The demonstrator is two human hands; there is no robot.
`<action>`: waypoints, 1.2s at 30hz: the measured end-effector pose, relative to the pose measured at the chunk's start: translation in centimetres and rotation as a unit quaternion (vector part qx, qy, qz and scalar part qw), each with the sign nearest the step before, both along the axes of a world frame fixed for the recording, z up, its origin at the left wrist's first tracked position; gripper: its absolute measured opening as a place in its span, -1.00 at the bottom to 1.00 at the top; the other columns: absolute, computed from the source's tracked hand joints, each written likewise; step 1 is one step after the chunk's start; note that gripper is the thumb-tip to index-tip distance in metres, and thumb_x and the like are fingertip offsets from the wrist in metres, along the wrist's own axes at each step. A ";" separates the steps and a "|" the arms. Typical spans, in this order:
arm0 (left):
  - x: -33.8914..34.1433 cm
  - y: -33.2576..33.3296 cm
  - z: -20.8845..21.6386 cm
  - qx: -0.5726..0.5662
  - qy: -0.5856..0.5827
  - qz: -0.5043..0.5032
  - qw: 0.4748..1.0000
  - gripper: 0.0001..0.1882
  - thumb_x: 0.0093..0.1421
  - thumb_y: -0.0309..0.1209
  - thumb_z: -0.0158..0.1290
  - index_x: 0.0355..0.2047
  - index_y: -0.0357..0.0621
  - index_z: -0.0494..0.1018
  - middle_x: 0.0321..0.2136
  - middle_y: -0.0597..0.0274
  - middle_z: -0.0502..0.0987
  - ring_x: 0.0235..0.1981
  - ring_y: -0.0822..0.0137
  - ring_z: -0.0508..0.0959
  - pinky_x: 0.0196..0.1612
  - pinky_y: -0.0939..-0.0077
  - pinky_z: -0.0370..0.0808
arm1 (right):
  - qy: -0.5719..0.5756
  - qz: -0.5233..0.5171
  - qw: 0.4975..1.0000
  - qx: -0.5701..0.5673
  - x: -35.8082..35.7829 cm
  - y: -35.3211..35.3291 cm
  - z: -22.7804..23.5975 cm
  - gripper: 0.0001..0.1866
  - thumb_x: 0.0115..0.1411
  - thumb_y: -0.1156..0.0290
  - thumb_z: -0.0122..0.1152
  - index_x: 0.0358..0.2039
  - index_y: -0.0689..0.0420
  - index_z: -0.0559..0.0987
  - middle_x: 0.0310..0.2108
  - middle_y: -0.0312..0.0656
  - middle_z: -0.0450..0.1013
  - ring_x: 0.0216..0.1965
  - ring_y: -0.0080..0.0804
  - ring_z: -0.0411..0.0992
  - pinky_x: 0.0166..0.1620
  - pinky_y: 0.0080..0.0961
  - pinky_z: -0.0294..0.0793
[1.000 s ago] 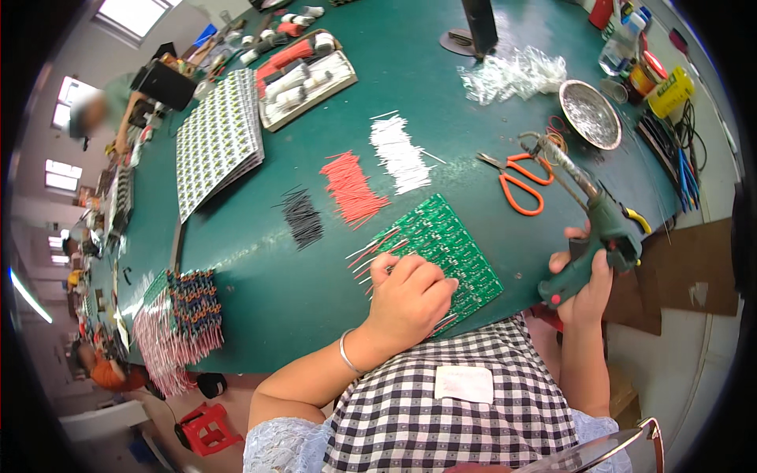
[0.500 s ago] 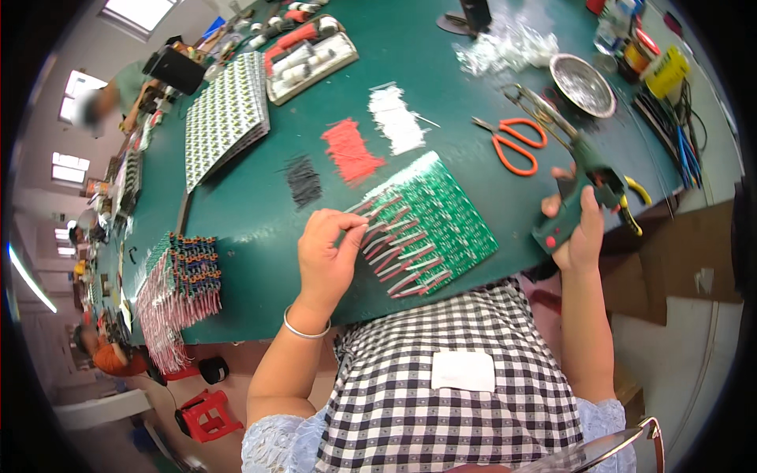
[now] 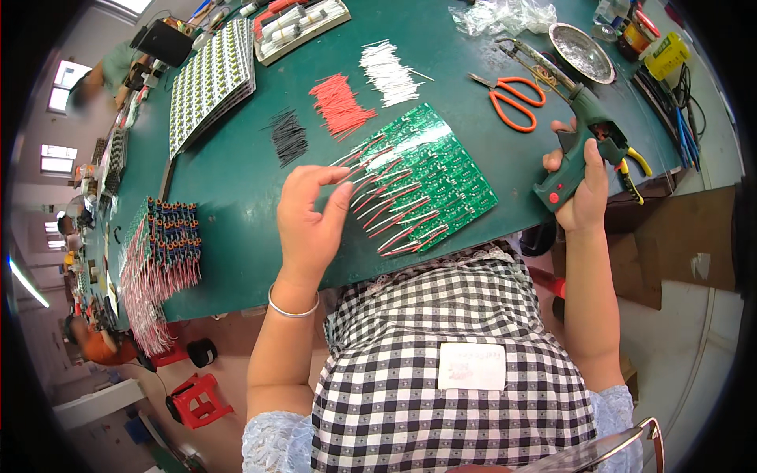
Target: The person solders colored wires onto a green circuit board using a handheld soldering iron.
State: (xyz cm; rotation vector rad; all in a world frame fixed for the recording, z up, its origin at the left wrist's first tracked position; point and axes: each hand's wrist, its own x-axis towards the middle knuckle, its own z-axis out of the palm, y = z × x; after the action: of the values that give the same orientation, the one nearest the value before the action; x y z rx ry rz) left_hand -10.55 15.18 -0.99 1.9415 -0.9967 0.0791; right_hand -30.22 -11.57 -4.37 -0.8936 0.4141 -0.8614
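A green circuit board panel (image 3: pixel 449 169) lies on the table in front of me, with red and white wires (image 3: pixel 398 201) standing out along its left side. My left hand (image 3: pixel 307 225) is beside these wire ends, thumb and forefinger apart, with nothing visible between them. My right hand (image 3: pixel 585 197) is wrapped round the green body of a soldering gun (image 3: pixel 587 106) with a red button. Its long metal front points away toward the far side. Beyond the panel lie bunches of black wires (image 3: pixel 289 138), red wires (image 3: pixel 339 106) and white wires (image 3: pixel 390 72).
Orange-handled scissors (image 3: pixel 516 102) and a metal bowl (image 3: pixel 582 54) are at the right, with yellow-handled pliers (image 3: pixel 631 173) beside the gun. Wired boards (image 3: pixel 175 236) are stacked at the left edge. Standing panels (image 3: pixel 209 87) and a tray (image 3: pixel 303 31) are farther back. Other people sit far left.
My left thumb and forefinger have parted from a pinch at the wire ends. The hand appears slightly farther left. My right hand still grips the soldering gun; the whole view has shifted.
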 end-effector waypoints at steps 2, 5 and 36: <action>-0.7 -1.0 0.1 0.009 -0.065 -0.032 0.997 -0.88 0.03 -0.50 0.16 -0.37 -0.14 0.52 -0.39 0.20 0.48 -0.31 0.22 0.47 -0.21 0.39 0.38 | -0.005 0.011 1.000 0.010 0.2 0.1 -0.1 -0.62 0.29 0.21 -0.03 0.03 0.15 0.32 -0.09 -0.03 0.38 -0.44 -0.47 0.42 -0.40 -0.55 0.43; -1.0 -2.0 0.0 0.050 -0.149 -0.080 0.984 -0.82 -0.04 -0.52 0.18 -0.37 -0.05 0.53 -0.38 0.29 0.48 -0.28 0.24 0.44 -0.19 0.35 0.30 | -0.005 0.010 1.000 0.000 0.2 0.1 -0.2 -0.61 0.28 0.21 -0.01 0.02 0.15 0.32 -0.09 -0.03 0.38 -0.44 -0.47 0.43 -0.43 -0.57 0.44; 1.2 0.0 2.5 0.101 -0.135 0.049 0.984 -0.74 -0.08 -0.65 0.19 -0.32 -0.16 0.55 -0.53 0.23 0.45 -0.44 0.22 0.44 -0.38 0.42 0.41 | 0.000 -0.006 0.999 0.045 -0.8 0.6 0.1 -0.49 0.20 0.25 0.08 0.08 0.22 0.24 -0.09 0.05 0.35 -0.51 -0.35 0.45 -0.39 -0.42 0.45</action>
State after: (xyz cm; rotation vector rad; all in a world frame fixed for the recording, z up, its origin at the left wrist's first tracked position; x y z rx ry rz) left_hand -9.34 15.21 1.50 2.2074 -1.1197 0.3165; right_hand -31.07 -10.93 -4.24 -0.8091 0.4551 -0.8462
